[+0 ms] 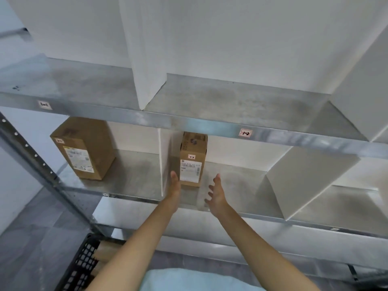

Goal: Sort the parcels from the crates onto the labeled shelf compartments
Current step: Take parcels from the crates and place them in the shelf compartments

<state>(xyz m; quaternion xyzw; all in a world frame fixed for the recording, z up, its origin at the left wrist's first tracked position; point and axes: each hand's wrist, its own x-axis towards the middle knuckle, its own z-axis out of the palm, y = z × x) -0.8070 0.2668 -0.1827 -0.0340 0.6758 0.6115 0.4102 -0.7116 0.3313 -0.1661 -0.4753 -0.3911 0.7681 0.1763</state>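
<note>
Head view: both arms stretched forward and up toward the middle shelf [134,185] of a metal rack. Left hand [174,189] flat and edge-on, fingers straight and together, fingertips touching or just beside the lower left edge of a small upright parcel [192,162]; actual contact hard to judge. Right hand [217,193] empty, fingers spread and slightly curled, hovering just right of that parcel, apart from it, near the shelf's front edge. Small parcel standing beside a white divider [164,162], top hidden behind the upper shelf's front rail [294,137], red-bordered tag on its front too blurred to read surely. Larger parcel [83,148] upright in the compartment left of the divider, printed label unreadable. Rail tag at right reading "1-2" [245,133]. Black crate [83,263] cut off at the bottom left, contents mostly hidden by the left forearm.
</note>
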